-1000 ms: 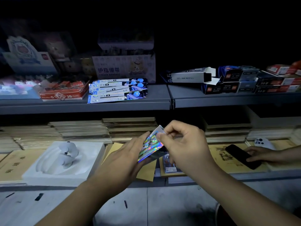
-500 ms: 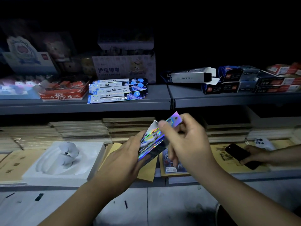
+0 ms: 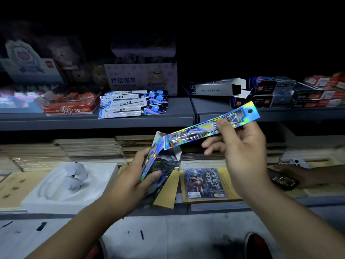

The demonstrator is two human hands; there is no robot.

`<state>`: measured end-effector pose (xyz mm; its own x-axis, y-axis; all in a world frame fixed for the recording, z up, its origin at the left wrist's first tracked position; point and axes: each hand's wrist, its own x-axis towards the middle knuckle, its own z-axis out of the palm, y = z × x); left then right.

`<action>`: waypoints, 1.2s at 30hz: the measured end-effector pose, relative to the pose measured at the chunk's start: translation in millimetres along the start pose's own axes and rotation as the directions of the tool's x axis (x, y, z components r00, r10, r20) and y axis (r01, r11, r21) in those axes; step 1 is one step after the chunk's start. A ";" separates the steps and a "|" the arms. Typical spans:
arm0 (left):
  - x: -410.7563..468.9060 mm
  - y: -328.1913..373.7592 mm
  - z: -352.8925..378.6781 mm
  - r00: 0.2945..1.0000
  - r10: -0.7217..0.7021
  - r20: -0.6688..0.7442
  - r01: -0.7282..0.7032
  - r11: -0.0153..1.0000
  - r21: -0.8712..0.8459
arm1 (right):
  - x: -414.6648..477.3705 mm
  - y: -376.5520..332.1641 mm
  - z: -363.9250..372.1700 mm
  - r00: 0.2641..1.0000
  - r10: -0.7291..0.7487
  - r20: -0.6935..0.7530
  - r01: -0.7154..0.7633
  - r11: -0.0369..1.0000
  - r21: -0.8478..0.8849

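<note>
My left hand [image 3: 134,181] grips a shiny holographic box [image 3: 158,163] with its top flaps open, held above the lower shelf. My right hand [image 3: 240,148] pinches a long holographic pen packet [image 3: 197,130] between thumb and fingers. The packet is nearly all out of the box and slants up to the right, its hang-hole end highest. Its lower end still sits at the box mouth.
Similar blue pen packets [image 3: 132,103] and a red 2B box [image 3: 71,106] lie on the upper shelf [image 3: 179,116], with refill boxes [image 3: 218,88] to the right. Below are a white foam tray [image 3: 71,184], a character card [image 3: 203,183], paper stacks, and another person's hand [image 3: 306,174] on a black phone [image 3: 281,179].
My right hand has drawn the long packet up and to the right out of the box, from only its tip showing to nearly its whole length. My left hand keeps hold of the box.
</note>
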<state>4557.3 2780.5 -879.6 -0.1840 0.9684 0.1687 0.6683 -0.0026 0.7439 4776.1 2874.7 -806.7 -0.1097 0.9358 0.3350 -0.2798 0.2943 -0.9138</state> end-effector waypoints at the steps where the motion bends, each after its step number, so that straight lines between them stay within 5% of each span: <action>1: -0.2 1.4 -0.2 1.000 -0.003 -0.001 0.003 1.000 -0.026 | 0.9 0.2 -2.3 1.000 0.000 0.011 0.000 1.000 -0.020; 10: -1.8 11.5 1.3 1.000 0.024 0.005 -0.023 0.992 -0.123 | 0.8 -6.4 -8.6 0.997 -0.068 0.038 0.070 0.995 -0.068; 19: -2.8 15.7 0.8 0.998 0.053 -0.024 -0.056 0.988 -0.142 | -3.4 1.6 -8.2 0.951 -0.129 0.281 0.213 0.933 -0.291; 24: -4.4 15.0 2.9 0.998 0.061 0.012 -0.060 0.993 -0.099 | -10.2 7.6 -4.0 0.904 -0.059 0.424 0.310 0.773 -0.554; 30: -6.6 15.7 6.4 0.992 0.119 0.043 -0.118 0.993 -0.024 | -10.8 19.3 3.4 0.912 0.158 0.378 0.158 0.715 -0.681; 36: -3.9 14.0 5.1 0.993 0.113 0.041 -0.112 0.993 -0.027 | -6.7 15.4 -1.6 0.946 -0.006 0.325 0.211 0.770 -0.602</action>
<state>4571.0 2777.9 -873.2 -0.0772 0.9712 0.2252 0.6649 -0.1181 0.7375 4774.0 2873.3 -823.4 -0.4119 0.8205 0.3965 0.3355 0.5411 -0.7712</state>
